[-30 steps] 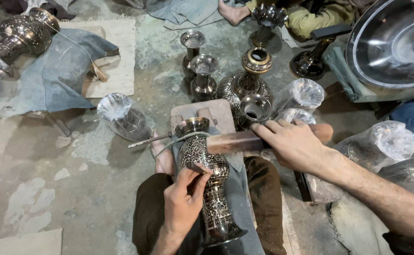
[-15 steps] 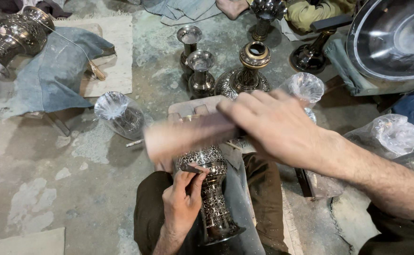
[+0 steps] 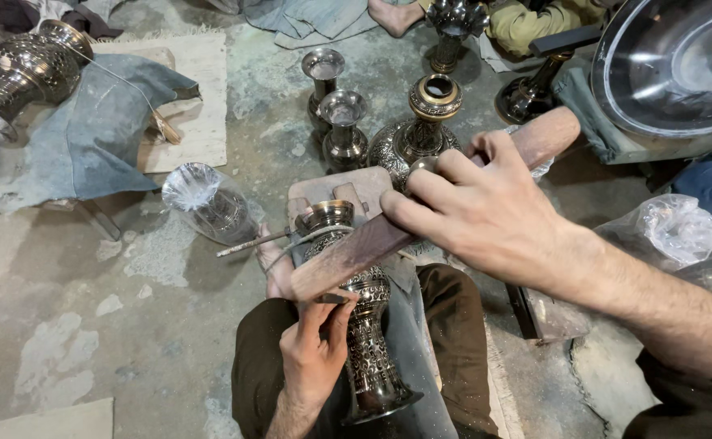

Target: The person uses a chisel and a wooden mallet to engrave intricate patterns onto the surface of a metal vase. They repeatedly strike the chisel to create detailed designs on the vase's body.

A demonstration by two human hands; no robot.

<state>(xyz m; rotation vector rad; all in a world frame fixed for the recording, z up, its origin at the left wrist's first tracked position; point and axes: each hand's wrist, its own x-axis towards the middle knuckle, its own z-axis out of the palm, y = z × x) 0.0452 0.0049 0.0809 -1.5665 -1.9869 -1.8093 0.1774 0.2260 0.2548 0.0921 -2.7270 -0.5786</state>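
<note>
An engraved metal vase [image 3: 366, 349] lies across the person's lap, its mouth resting on a wooden block [image 3: 332, 191]. Above the vase, the right hand [image 3: 482, 215] grips a wooden mallet [image 3: 421, 215]. Against the vase's body, the left hand [image 3: 314, 354] pinches a small chisel [image 3: 332, 299].

There are two hands: the left hand [image 3: 311, 358] and the right hand [image 3: 474, 211]. There is one wooden stick [image 3: 445, 199]. One shiny carved vase [image 3: 360, 325] lies on the lap. Two small metal cups [image 3: 323, 69] [image 3: 344, 126] stand on the floor. One round pot with a gold top [image 3: 421, 122] stands there too. Two vases are wrapped in clear plastic [image 3: 210, 203] [image 3: 673, 232].
</note>
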